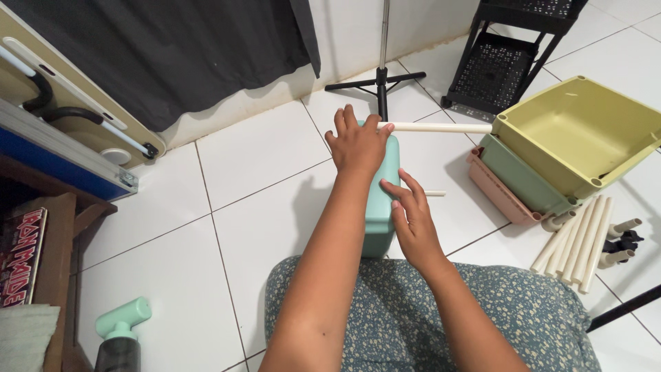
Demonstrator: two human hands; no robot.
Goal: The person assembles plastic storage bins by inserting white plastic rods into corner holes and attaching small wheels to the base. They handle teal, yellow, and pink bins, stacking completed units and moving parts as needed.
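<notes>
Fingers: left hand [358, 141] clenched round one end of a white tube [441, 127], which projects rightward at the far top corner of a mint-green bin [381, 207] standing on edge on the tiled floor [261, 172]. Right hand [412, 219] released, fingers spread flat against the bin's near side.

Beyond the fingers, right: stacked bins, yellow-green [585, 131] uppermost.
Near right: bundle of white tubes [578, 241].
A second short tube [435, 193] juts from the bin.

Risk, judged: bin stands narrow; a hard push could tip it, or cant the tube in its socket.
</notes>
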